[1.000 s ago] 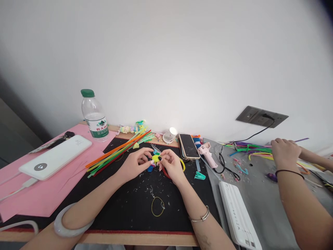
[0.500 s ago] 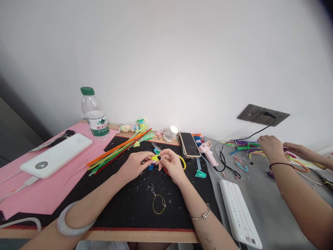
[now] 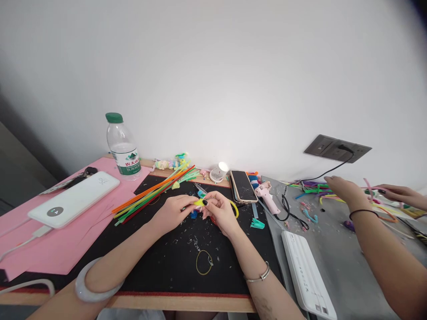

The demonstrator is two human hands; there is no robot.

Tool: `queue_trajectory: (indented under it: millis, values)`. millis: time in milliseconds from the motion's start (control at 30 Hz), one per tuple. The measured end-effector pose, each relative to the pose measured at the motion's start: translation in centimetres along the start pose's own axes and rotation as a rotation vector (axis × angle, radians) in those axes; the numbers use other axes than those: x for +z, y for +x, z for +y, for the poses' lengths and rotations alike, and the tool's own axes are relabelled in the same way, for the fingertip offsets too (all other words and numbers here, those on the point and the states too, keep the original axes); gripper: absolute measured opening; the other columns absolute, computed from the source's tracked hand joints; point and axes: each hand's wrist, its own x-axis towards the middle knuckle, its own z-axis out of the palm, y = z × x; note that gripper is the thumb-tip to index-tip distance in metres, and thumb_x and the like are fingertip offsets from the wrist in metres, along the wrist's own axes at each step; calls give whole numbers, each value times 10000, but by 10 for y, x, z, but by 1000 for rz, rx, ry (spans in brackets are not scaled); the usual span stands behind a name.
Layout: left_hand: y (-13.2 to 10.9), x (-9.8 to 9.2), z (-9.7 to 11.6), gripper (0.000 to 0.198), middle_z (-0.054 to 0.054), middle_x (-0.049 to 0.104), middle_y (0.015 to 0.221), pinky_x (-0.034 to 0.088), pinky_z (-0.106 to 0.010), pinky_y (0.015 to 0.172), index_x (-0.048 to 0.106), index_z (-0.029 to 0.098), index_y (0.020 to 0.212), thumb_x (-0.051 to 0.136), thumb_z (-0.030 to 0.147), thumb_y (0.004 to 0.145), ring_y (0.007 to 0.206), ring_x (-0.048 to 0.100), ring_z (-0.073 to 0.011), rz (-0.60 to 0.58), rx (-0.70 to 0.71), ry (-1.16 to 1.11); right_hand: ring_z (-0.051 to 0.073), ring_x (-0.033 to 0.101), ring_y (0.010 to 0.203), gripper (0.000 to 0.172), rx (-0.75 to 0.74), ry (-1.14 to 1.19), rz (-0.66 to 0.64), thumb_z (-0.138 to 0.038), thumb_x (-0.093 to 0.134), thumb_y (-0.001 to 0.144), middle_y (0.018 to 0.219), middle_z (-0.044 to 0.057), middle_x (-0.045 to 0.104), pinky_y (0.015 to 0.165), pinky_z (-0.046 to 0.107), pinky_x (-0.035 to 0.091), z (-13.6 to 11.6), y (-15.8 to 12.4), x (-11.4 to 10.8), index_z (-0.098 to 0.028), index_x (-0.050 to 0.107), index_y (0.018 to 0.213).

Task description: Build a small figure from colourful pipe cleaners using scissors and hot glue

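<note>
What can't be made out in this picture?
- Yellow craft piece, head view: mostly hidden by the left hand and right hand.
- Scissors handle, head view: partly hidden by the right hand.
- Print on paper cup, head view: too small.
- Another person's far forearm, head view: cut off by right edge.

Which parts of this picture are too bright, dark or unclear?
In the head view, the wall is brightest near the middle, darker at far left; the white cup looks washed out inside; a dark blur covers the top right corner; the yellow piece between left hand and right hand is too small for detail.
</note>
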Motion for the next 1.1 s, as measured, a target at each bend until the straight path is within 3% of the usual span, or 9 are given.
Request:
queue_trajectory:
  millis: [200,333,733,1100]
  values:
    - [1,-1,-3,208,-31,730,922,499,-269,772,693,226,956,518,310,883,820,662,-179,-7,-41,-35,101,600,500,314,-5,-58,-32,-296,768,688,618,-45,638,527,235,524,0,1,-4,-187,587,920]
    - [1,-2,-2,201,-30,727,912,490,-267,768,692,217,954,516,288,886,813,655,-174,-14,-31,-50,98,592,482,236,-40,-131,-28,-320,747,711,602,-24,643,499,224,510,3,2,-6,-163,623,835]
    - [2,0,2,184,-35,715,855,487,-249,715,685,189,903,509,240,884,749,643,-155,-3,-25,-115,111,588,440,210,-82,-179,38,-325,747,697,548,-22,646,464,229,497,2,0,-3,-171,610,739]
    - [3,4,3,163,-14,673,713,462,-220,593,670,162,790,527,219,845,610,602,-124,-42,-185,-267,99,537,401,184,-86,-273,99,-322,664,747,551,-25,612,418,226,452,7,1,3,-176,563,700]
